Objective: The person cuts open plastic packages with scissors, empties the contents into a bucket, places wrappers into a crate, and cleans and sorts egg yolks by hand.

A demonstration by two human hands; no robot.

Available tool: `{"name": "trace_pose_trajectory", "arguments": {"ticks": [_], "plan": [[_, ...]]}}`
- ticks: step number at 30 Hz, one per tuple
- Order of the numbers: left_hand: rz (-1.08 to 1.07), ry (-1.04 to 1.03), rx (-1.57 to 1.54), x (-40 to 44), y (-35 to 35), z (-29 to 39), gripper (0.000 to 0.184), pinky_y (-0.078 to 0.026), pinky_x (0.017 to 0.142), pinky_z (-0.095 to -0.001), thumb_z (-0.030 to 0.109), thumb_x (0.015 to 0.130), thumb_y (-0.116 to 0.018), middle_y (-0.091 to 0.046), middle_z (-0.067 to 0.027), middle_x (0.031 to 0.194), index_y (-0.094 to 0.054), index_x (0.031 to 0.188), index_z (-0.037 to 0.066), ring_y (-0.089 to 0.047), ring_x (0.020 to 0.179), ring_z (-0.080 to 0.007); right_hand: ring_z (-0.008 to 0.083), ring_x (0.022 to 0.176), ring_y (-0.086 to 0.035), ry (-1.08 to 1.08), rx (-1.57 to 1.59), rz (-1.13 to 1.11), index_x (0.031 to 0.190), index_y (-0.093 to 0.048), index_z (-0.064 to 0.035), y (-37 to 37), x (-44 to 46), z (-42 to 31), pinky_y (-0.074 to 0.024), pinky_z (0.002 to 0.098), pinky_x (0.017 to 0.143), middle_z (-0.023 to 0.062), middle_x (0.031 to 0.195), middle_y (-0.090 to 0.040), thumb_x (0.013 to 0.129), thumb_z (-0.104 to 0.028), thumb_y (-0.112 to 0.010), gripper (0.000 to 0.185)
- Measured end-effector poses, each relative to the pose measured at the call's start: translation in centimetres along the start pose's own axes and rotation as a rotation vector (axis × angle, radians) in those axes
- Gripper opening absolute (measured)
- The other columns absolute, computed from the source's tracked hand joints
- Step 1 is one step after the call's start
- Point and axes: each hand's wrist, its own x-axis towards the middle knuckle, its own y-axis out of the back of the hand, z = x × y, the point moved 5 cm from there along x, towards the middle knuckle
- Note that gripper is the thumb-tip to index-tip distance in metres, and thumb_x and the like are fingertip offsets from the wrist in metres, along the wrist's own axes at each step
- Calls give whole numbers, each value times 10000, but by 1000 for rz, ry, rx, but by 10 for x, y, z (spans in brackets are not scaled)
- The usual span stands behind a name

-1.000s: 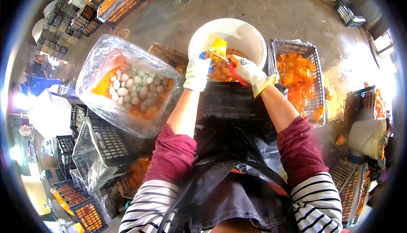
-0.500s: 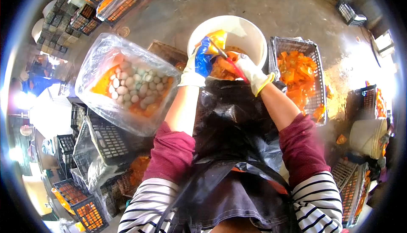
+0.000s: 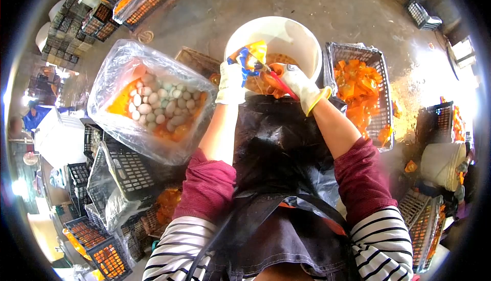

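The yellow-orange packet [image 3: 260, 49] is located over the near-left part of the white bucket [image 3: 299, 29], inside its rim. The left hand [image 3: 239, 72], in a blue-and-white glove, grips the packet with fingers curled; this grip presumably steadies it. The right hand [image 3: 300, 82], also gloved, is closed around a red-handled tool [image 3: 284, 85], its tip directed toward the packet. Whether the tip touches the packet cannot be told. Working above the bucket likely confines drips to it; orange-brown contents [image 3: 281, 60] show inside.

A plastic-lined container [image 3: 118, 58] of eggs [image 3: 168, 102] stands left of the bucket, apparently within reach of the left hand. A black crate [image 3: 382, 79] with orange pieces [image 3: 353, 81] stands just right of the bucket, on the tool side. A dark apron [image 3: 281, 137] covers the person's front, probably as splash protection.
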Motion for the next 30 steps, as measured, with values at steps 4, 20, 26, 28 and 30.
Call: {"name": "trace_pose_trajectory", "arguments": {"ticks": [4,20,26,28,30], "plan": [[-102,-444,638,-4,4,3,453,-525,729,-344,204,789,-720,-648,-174,989,-554,1187,66,-650,833,-266,159,568,-600,46,-48,62,1060,-607,-104,3,6,6,-471,292,541,72,759,-645,882,-304,-569,271],[-43,-338,467,12,20,-22,417,-556,668,-327,231,872,-620,-641,-108,813,-522,1195,-14,-643,709,-246,212,872,-621,240,-573,235,1076,-614,-104,6,7,-11,-465,296,788,105,946,-656,896,-346,-518,316],[-241,296,-578,2,-2,-21,365,-555,703,-343,91,852,-608,-631,-121,1017,-530,1200,15,-638,817,-222,174,918,-586,192,-332,269,1084,-624,-127,18,-8,-14,-441,279,823,62,997,-644,930,-227,-461,246],[-277,162,-377,6,7,-23,355,-553,657,-301,77,850,-605,-638,-113,990,-540,1192,7,-640,779,-201,252,910,-601,179,-368,239,1112,-593,-116,18,-1,-5,-450,322,813,118,983,-645,893,-223,-529,252],[-166,84,-80,15,6,-25,353,-528,611,-232,71,829,-631,-643,-94,954,-554,1166,-3,-634,755,-157,285,897,-611,163,-398,239,1115,-584,-107,19,3,-2,-457,344,803,140,969,-648,877,-219,-561,264]]}}
